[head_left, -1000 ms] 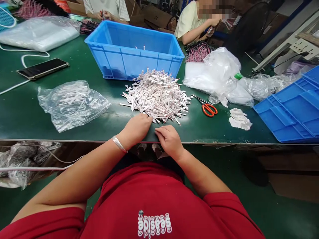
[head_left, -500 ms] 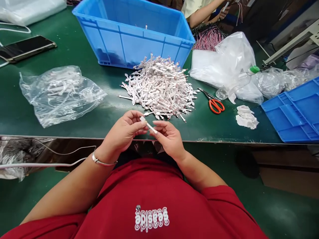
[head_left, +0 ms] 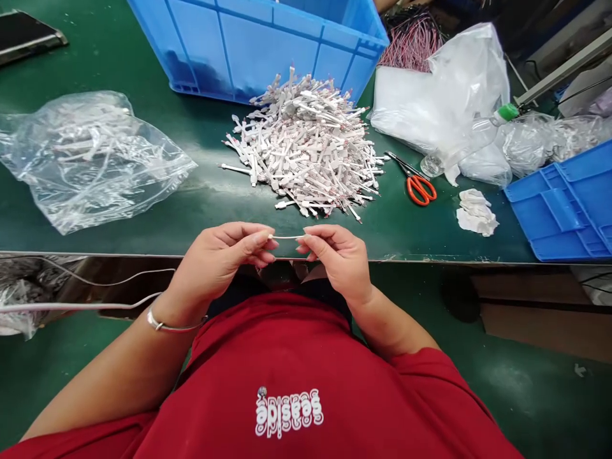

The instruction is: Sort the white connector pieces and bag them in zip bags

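Between my two hands a short white cable [head_left: 287, 238] is stretched level, just above the table's front edge. My left hand [head_left: 232, 252] pinches one end between thumb and fingers. The other end sits in the closed fingertips of my right hand [head_left: 337, 255]. Both ends of the cable are covered by the fingers. Beyond the hands lies a big heap of similar short white cables [head_left: 310, 153] with flat connector ends and reddish tips. To the left a clear plastic bag [head_left: 109, 166] holds more white pieces.
A large blue bin [head_left: 268, 51] stands behind the heap. Orange-handled scissors [head_left: 421, 190], crumpled white paper [head_left: 477, 212], a clear bottle with a green cap [head_left: 507, 113] and plastic bags [head_left: 411, 108] lie to the right, beside another blue bin [head_left: 568, 210]. A phone [head_left: 29, 37] rests far left.
The cable has turned from slanted to level, and my right hand now pinches its end instead of resting open along it. My hands have moved apart. The view has shifted forward and down.
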Motion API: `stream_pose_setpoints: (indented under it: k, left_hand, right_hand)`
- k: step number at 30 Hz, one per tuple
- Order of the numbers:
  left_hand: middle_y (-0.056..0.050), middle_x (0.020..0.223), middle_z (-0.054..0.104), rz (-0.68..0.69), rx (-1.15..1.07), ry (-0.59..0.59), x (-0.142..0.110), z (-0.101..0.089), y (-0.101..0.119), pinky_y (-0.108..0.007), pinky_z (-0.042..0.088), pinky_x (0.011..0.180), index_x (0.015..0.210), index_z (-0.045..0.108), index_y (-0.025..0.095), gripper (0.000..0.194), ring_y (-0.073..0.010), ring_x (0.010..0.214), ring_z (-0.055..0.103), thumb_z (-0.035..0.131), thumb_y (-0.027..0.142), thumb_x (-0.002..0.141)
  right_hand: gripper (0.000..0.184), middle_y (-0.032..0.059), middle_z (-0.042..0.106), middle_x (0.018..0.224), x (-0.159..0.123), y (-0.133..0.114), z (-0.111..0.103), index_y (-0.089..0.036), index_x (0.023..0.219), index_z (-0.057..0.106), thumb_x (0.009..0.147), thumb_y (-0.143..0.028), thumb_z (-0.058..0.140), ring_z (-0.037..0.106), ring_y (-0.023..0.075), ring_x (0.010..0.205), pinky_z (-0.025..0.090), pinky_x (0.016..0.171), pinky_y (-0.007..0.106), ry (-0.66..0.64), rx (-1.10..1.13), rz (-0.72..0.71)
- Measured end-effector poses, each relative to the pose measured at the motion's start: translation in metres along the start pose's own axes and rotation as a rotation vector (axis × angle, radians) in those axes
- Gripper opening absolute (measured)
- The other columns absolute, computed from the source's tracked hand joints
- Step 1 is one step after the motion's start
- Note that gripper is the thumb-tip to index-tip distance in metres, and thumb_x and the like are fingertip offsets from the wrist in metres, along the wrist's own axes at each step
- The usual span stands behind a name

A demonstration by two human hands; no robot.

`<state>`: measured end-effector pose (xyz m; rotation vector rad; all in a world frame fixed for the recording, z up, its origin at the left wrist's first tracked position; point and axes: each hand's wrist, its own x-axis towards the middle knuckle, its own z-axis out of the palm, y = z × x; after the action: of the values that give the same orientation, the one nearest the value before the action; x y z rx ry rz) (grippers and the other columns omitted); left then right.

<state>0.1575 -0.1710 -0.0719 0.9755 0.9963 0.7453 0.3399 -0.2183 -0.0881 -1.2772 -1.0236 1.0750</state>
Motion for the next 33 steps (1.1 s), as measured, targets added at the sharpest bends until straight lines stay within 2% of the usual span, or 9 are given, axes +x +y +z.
stream_pose_setpoints:
  k: [4,12,15,19,23,25,27,30,33]
  left_hand:
    - [-0.004,0.067,0.069,-0.068,-0.023,-0.008,-0.001,0.001,-0.001,-0.017,0.047,0.048,0.073,0.069,0.012,0.030,-0.0093,0.051,0.060,0.075,0.042,0.069]
    - [-0.005,0.065,0.068,-0.157,-0.018,0.001,0.004,0.001,-0.002,-0.019,0.043,0.044,0.073,0.067,0.013,0.033,-0.0102,0.048,0.057,0.075,0.043,0.066]
    - [-0.004,0.063,0.066,-0.129,0.004,0.002,0.005,0.002,-0.004,-0.019,0.042,0.045,0.071,0.065,0.013,0.033,-0.0095,0.048,0.056,0.075,0.044,0.067]
    - [-0.002,0.062,0.064,-0.062,0.061,-0.006,0.006,0.003,-0.005,-0.019,0.042,0.045,0.070,0.062,0.014,0.036,-0.0093,0.049,0.055,0.071,0.048,0.070]
    - [0.000,0.062,0.060,0.111,0.304,-0.024,0.004,-0.002,-0.003,-0.019,0.043,0.052,0.073,0.062,0.015,0.031,-0.0088,0.053,0.054,0.063,0.046,0.080]
    - [0.000,0.062,0.059,0.167,0.333,0.013,0.003,-0.006,-0.002,-0.019,0.043,0.054,0.074,0.062,0.015,0.029,-0.0084,0.055,0.052,0.062,0.043,0.081]
    - [0.000,0.064,0.059,0.169,0.179,0.053,0.003,-0.007,-0.004,-0.019,0.042,0.053,0.076,0.063,0.015,0.028,-0.0080,0.055,0.052,0.066,0.043,0.079]
    - [0.000,0.070,0.061,0.104,-0.158,0.027,0.003,-0.004,-0.008,-0.018,0.042,0.054,0.090,0.068,0.018,0.034,-0.0079,0.058,0.053,0.077,0.041,0.067]
    - [-0.001,0.073,0.062,0.095,-0.210,0.005,0.000,0.000,-0.010,-0.021,0.043,0.056,0.092,0.070,0.019,0.037,-0.0091,0.060,0.052,0.079,0.040,0.064]
  right_hand:
    - [0.023,-0.0001,0.069,0.069,0.000,-0.006,-0.002,-0.017,0.082,0.066,0.078,-0.040,0.068,0.064,0.0094,0.058,0.049,0.048,0.018,-0.009,-0.077,0.064]
    - [0.033,-0.0003,0.065,0.064,0.001,-0.008,-0.006,-0.017,0.075,0.059,0.080,-0.050,0.062,0.059,0.0087,0.053,0.046,0.047,0.018,-0.048,-0.182,0.121]
    - [0.033,-0.0013,0.063,0.065,0.002,-0.009,-0.006,-0.018,0.076,0.056,0.085,-0.050,0.056,0.058,0.0082,0.054,0.047,0.051,0.019,-0.105,-0.228,0.080]
    - [0.030,-0.0022,0.060,0.065,0.006,-0.013,-0.008,-0.018,0.075,0.055,0.089,-0.045,0.052,0.055,0.0075,0.054,0.045,0.054,0.019,-0.269,-0.363,0.046]
    - [0.031,-0.0030,0.056,0.058,0.014,-0.019,-0.009,-0.017,0.069,0.056,0.089,-0.041,0.053,0.050,0.0073,0.053,0.041,0.055,0.020,-0.363,-0.533,-0.042]
    - [0.032,-0.0029,0.055,0.057,0.018,-0.019,-0.005,-0.017,0.068,0.056,0.088,-0.042,0.054,0.049,0.0074,0.053,0.040,0.054,0.020,-0.369,-0.508,-0.040]
    - [0.034,-0.0031,0.055,0.056,0.020,-0.017,0.002,-0.017,0.067,0.055,0.086,-0.046,0.055,0.048,0.0070,0.050,0.040,0.051,0.019,-0.331,-0.391,0.023]
    - [0.037,-0.0036,0.055,0.058,0.019,-0.013,0.018,-0.018,0.071,0.054,0.084,-0.051,0.055,0.048,0.0061,0.046,0.040,0.046,0.018,-0.287,-0.132,0.146]
    - [0.037,-0.0040,0.056,0.058,0.015,-0.010,0.030,-0.018,0.072,0.053,0.084,-0.053,0.055,0.049,0.0058,0.045,0.041,0.045,0.017,-0.343,-0.028,0.185]
